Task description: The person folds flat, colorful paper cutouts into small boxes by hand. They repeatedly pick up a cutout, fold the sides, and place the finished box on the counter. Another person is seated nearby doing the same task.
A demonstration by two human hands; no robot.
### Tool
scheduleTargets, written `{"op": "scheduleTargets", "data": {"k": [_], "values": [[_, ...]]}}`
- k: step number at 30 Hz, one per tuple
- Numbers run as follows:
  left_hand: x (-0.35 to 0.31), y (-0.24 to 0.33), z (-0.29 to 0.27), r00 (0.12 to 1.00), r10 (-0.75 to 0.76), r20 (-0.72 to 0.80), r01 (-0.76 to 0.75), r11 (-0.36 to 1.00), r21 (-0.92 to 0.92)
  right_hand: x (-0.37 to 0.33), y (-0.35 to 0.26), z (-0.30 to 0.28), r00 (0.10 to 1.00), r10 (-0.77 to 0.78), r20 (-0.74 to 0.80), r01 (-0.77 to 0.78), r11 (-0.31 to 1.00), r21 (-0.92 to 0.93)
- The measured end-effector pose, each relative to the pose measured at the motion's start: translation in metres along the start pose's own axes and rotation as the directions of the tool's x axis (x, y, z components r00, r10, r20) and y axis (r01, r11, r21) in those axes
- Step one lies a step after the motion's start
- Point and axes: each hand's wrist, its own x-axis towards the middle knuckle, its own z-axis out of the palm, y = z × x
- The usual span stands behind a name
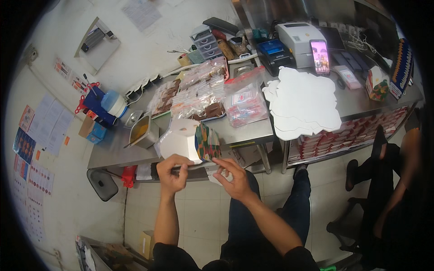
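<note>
Between my two hands is a partly folded cardboard food box, white inside, with a green, red and orange patterned panel standing up on its right. My left hand pinches its near edge, fingers curled. At the lower right corner, my right hand grips the box with thumb and fingertips, a white flap hanging by the palm. The box is held over the front edge of the steel counter. A stack of flat white carton blanks lies on the right-hand counter.
Behind the box are trays of clear-wrapped brown packets and a bag of red-and-white packets. A metal container stands at left. Farther right are a label printer, a propped phone and a folded box. Another person's legs show at right.
</note>
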Motion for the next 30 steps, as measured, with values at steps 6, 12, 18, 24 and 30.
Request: {"op": "scheduleTargets", "data": {"k": [6,12,18,24,30], "values": [[-0.036,0.042,0.008,0.831,-0.402,0.384,0.554,0.65,-0.52,-0.011,0.011,-0.013,0.995,-0.099,0.0,0.099,0.994,0.056],[-0.11,0.072,0.056,0.351,-0.688,0.636,0.849,-0.054,-0.526,-0.079,-0.044,-0.086,0.959,0.098,0.267,-0.067,0.99,-0.121],[-0.162,0.079,0.147,0.167,-0.613,0.772,0.927,-0.169,-0.335,-0.181,-0.055,-0.126,0.895,0.437,0.086,-0.385,0.856,-0.347],[-0.173,0.092,0.171,0.105,-0.632,0.767,0.924,-0.224,-0.311,-0.204,-0.054,-0.116,0.886,0.414,-0.206,-0.457,0.71,-0.536],[-0.174,0.083,0.175,0.048,-0.616,0.787,0.928,-0.263,-0.262,-0.201,-0.049,-0.117,0.79,0.556,-0.26,-0.613,0.736,-0.289]]}}
